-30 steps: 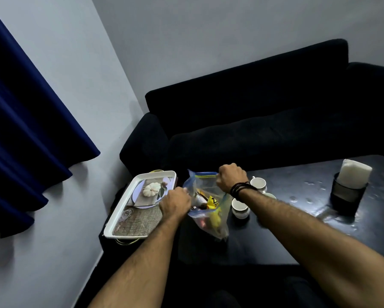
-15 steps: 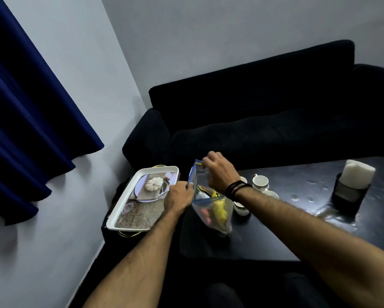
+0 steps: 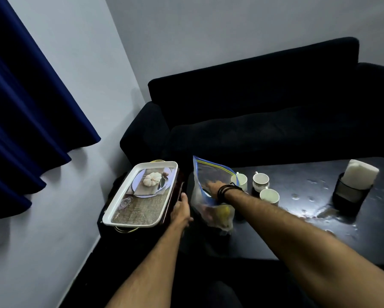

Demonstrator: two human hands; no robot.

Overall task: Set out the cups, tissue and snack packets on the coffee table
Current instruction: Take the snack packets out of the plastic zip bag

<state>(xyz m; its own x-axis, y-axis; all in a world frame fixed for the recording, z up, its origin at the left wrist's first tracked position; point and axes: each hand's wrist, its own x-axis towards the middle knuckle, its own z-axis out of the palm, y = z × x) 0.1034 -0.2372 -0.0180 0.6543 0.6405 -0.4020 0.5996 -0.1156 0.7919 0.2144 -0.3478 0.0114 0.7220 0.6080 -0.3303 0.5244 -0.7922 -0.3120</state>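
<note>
A clear zip bag (image 3: 211, 172) with a blue mouth stands at the left end of the dark coffee table (image 3: 297, 236). It holds snack packets, one of them yellow (image 3: 224, 212). My right hand (image 3: 211, 187) is pushed into the bag's mouth up to the wrist, and its fingers are blurred behind the plastic. My left hand (image 3: 182, 210) lies against the bag's lower left side, thumb toward the bag; its grip is unclear. Three white cups (image 3: 261, 180) stand just right of the bag. A white tissue block (image 3: 360, 175) sits in a black holder (image 3: 347, 197) at the far right.
A white tray (image 3: 128, 215) with a printed picture rests on a dark stand left of the table, close to my left hand. A dark sofa (image 3: 264, 121) runs behind the table. A blue curtain (image 3: 26, 107) hangs at the left wall.
My right hand left the bag's top edge and went down inside the bag. My left hand slid from the mouth to the bag's lower left side. The bag's mouth now stands open.
</note>
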